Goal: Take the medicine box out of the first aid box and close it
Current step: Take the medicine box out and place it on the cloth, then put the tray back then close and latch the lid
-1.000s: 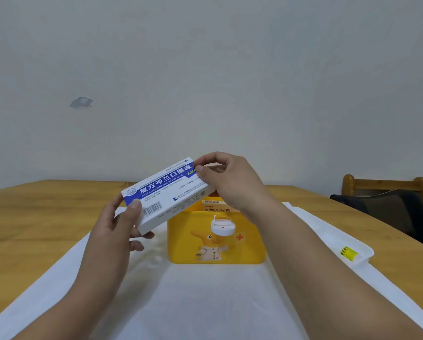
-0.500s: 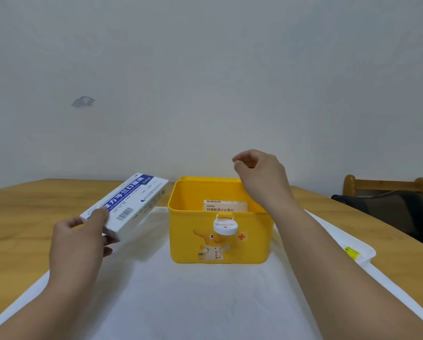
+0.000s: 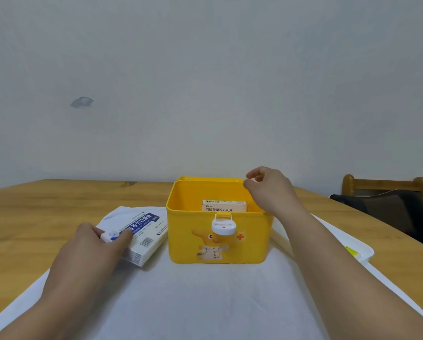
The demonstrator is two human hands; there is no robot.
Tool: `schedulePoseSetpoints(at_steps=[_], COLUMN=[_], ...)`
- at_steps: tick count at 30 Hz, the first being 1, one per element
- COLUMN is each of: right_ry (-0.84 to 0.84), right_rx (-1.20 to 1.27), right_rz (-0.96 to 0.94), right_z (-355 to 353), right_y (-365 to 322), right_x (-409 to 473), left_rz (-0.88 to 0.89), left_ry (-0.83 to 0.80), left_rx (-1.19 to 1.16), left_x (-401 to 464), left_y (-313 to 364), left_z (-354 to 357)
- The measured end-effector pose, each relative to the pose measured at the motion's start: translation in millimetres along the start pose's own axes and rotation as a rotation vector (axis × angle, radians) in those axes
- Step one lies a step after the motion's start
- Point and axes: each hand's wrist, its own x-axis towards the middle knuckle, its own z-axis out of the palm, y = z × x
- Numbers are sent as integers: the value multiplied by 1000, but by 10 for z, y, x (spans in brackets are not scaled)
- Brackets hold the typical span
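Note:
The yellow first aid box stands open on a white cloth, its white latch on the front wall. A pale medicine box stands inside it against the back wall. A white and blue medicine box lies on the cloth just left of the first aid box, with my left hand gripping its near end. My right hand hovers over the box's right rear corner with fingers loosely curled and nothing in them. The lid lies to the right, mostly behind my right forearm.
The white cloth covers the middle of a wooden table. A wooden chair with dark fabric on it stands at the right. A plain wall lies behind.
My left hand carried the white and blue medicine box leftward and down onto the cloth. My right hand let go of it and moved to the box's right rear corner.

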Motion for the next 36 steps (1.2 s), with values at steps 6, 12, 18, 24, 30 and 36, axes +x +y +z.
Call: schedulePoseSetpoints(at_steps=[6,12,18,24,30,36], right_ry=[-11,-57,-446,-519,-358,-161], right_rx=[47,-255,-709,-729,-836,-769], right_rz=[21,137,195,266,344,284], right_z=[-122,-347,-294,-107,-108,-277], right_y=[81,335,578,717,819,837], right_x=[-54,-42,-66,-75,-32,72], left_rz=[199,250,506,665,661,646], left_ry=[29,46,71,56,4,-28], left_rx=[580,636,397,278,244,203], left_x=[-136,-148,-245,-321,-328,-374], left_y=[90,75,160,242,232,267], left_z=[32,48,80,39,27,8])
